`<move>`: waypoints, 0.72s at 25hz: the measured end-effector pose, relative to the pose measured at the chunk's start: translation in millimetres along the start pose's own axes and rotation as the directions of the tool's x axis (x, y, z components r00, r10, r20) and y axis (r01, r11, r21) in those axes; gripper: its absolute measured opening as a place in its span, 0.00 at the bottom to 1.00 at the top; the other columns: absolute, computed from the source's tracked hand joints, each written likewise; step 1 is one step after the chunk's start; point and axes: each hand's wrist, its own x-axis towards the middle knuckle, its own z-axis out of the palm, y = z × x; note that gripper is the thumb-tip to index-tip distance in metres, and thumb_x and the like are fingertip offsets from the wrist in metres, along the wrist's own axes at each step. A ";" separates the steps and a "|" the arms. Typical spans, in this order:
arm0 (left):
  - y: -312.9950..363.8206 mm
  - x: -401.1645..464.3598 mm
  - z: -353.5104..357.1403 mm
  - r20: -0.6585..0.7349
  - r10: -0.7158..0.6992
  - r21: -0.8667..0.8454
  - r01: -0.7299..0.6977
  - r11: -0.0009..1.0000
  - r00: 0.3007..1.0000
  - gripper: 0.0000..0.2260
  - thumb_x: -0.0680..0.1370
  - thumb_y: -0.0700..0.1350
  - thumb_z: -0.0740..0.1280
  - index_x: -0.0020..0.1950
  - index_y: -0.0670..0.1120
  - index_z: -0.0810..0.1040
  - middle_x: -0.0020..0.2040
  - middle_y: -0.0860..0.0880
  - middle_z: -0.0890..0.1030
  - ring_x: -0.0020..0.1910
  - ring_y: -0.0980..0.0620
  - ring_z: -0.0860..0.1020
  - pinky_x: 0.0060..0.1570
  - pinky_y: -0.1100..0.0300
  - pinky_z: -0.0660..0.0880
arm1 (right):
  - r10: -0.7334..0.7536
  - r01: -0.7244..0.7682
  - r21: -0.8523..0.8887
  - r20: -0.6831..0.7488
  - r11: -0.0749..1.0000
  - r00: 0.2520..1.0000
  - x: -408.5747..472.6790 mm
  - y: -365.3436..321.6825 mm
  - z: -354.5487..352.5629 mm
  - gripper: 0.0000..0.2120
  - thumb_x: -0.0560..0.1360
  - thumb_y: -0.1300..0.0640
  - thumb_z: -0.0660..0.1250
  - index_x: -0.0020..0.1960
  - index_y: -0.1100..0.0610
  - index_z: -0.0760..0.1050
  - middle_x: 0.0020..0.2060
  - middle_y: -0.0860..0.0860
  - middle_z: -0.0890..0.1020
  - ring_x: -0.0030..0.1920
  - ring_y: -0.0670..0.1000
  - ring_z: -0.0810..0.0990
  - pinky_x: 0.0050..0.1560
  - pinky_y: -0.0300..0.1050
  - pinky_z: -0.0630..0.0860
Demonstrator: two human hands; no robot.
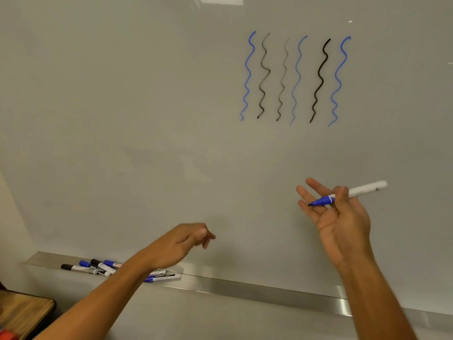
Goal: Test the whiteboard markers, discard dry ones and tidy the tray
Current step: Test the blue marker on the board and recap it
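A long brushed-metal ledge tray point(245, 289) runs beneath the whiteboard from nine o'clock toward four o'clock. At its nine-o'clock end lies a loose heap of white-barrelled whiteboard markers point(98, 267), black-capped and blue-capped, overlapping at mixed angles.

Dim, even indoor light. A ceiling fixture's reflection point(220, 0) glares at the top edge of the whiteboard point(147, 119); bright highlights streak the metal marker tray point(340, 303). Soft shadows cross the board. Wide-angle distortion bends the tray; hands are slightly motion-blurred.
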 end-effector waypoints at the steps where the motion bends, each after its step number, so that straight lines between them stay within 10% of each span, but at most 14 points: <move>1: -2.6 3.6 -6.3 -0.096 -0.004 0.042 0.008 0.999 0.995 0.17 0.80 0.64 0.56 0.39 0.57 0.76 0.44 0.54 0.82 0.51 0.52 0.81 0.51 0.60 0.75 | -0.003 0.006 -0.068 0.045 0.998 0.999 0.8 -4.1 2.0 0.10 0.85 0.52 0.53 0.48 0.54 0.67 0.57 0.59 0.84 0.58 0.62 0.84 0.62 0.59 0.77; 7: 25.0 52.6 -54.9 -0.585 0.100 0.197 0.021 0.980 0.805 0.24 0.77 0.52 0.70 0.25 0.45 0.68 0.21 0.48 0.69 0.25 0.46 0.78 0.30 0.53 0.72 | 0.001 0.026 -0.138 0.194 0.990 0.981 2.4 8.3 42.4 0.09 0.80 0.51 0.59 0.50 0.56 0.70 0.57 0.58 0.85 0.58 0.60 0.84 0.62 0.58 0.78; 14: 79.0 102.3 -125.7 -0.572 0.283 0.590 0.147 0.794 0.770 0.13 0.80 0.52 0.67 0.63 0.53 0.81 0.28 0.54 0.74 0.31 0.53 0.73 0.40 0.57 0.76 | -0.150 0.242 -0.458 0.227 0.855 0.962 23.9 6.8 78.2 0.07 0.79 0.53 0.67 0.49 0.57 0.80 0.35 0.45 0.78 0.39 0.44 0.78 0.51 0.48 0.81; 18: 87.8 124.6 -156.5 -0.689 0.394 0.539 0.067 0.840 0.608 0.24 0.82 0.60 0.56 0.47 0.46 0.86 0.25 0.51 0.76 0.26 0.50 0.73 0.33 0.50 0.76 | -0.177 0.330 -0.490 0.332 0.806 0.926 38.8 -2.1 102.2 0.05 0.78 0.56 0.69 0.49 0.58 0.80 0.32 0.44 0.78 0.36 0.45 0.77 0.45 0.46 0.82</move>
